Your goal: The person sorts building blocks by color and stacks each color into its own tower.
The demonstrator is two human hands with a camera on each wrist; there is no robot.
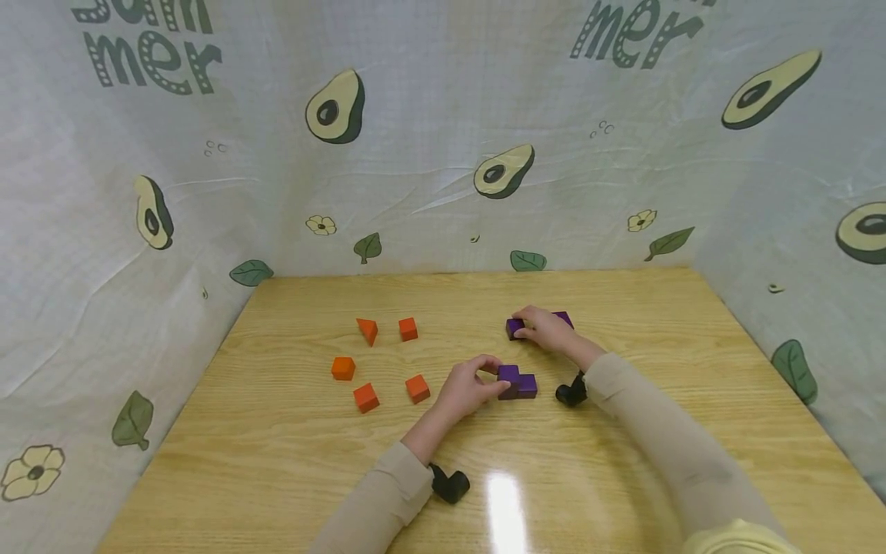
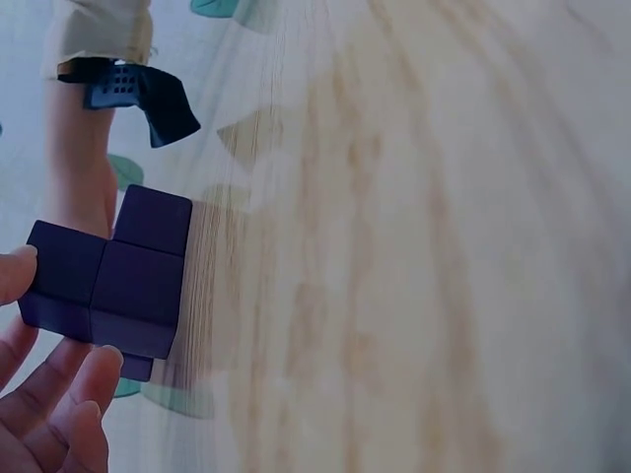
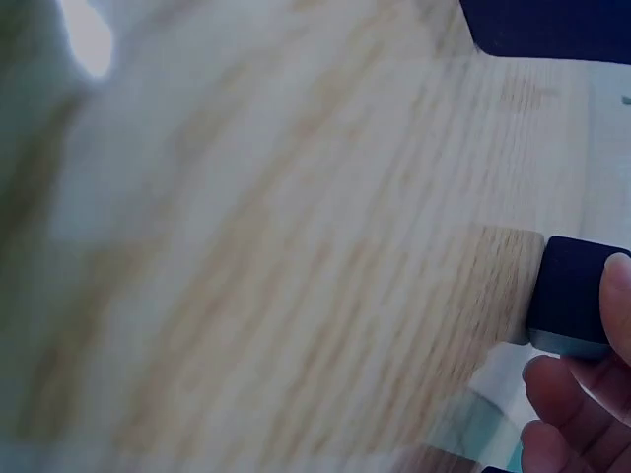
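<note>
My left hand (image 1: 467, 387) pinches a raised purple cube (image 1: 508, 375) between thumb and fingers, at the left end of a small cluster of purple blocks. Right beside that cube sits a lower purple block (image 1: 527, 385). The left wrist view shows the cluster (image 2: 138, 281) from the side, thumb at its edge. Farther back, my right hand (image 1: 545, 329) pinches a single purple cube (image 1: 514, 328); in the right wrist view the thumb lies against this dark cube (image 3: 572, 291). Another purple block (image 1: 564, 318) is partly hidden behind the right hand.
On the left of the wooden table (image 1: 277, 462) lie several orange-red pieces, among them a triangular block (image 1: 368, 330), a cube (image 1: 408, 329) and an orange cube (image 1: 342, 368). A printed cloth (image 1: 415, 154) hangs behind and at the sides. Black wrist cameras (image 1: 451, 486) sit below each hand.
</note>
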